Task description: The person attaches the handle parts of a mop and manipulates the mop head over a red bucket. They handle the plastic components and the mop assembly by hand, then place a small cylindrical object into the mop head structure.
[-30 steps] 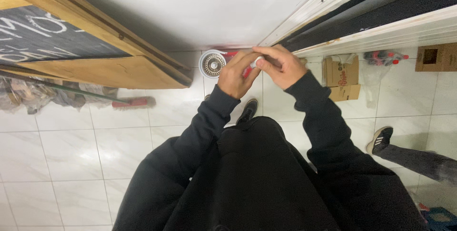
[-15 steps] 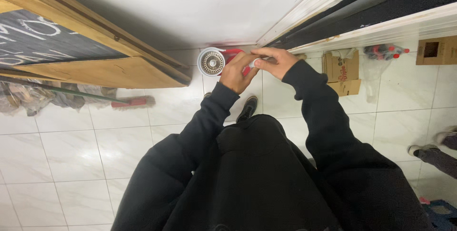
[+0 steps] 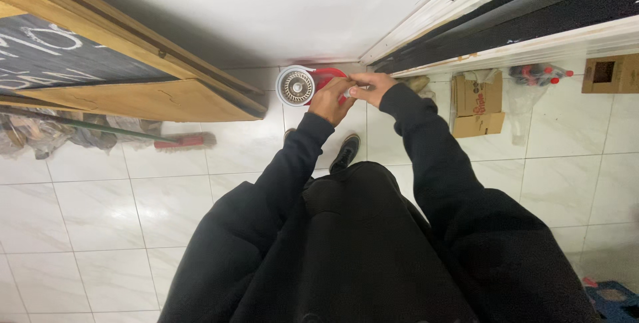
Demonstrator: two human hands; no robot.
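Observation:
Both my hands meet in front of me near the white wall, in black sleeves. My left hand [image 3: 331, 101] grips a red-and-white handheld device [image 3: 303, 85] with a round metal grille face that points toward the camera. My right hand [image 3: 370, 87] pinches a small pale part at the device's right end, touching my left hand's fingers. What the small part is cannot be made out. Below the hands, one of my black shoes [image 3: 347, 152] stands on the white tiled floor.
A wooden-framed chalkboard [image 3: 100, 73] leans at the left, with a red broom [image 3: 180, 140] and crumpled plastic beneath it. A white door frame [image 3: 466, 3] runs along the upper right. Cardboard boxes [image 3: 476, 104] and a bag of red-capped bottles [image 3: 539, 73] sit on the floor at right.
A person's leg and shoe at the right edge have left the view. My hands stay joined on the device; my right hand's fingers have shifted to its right end.

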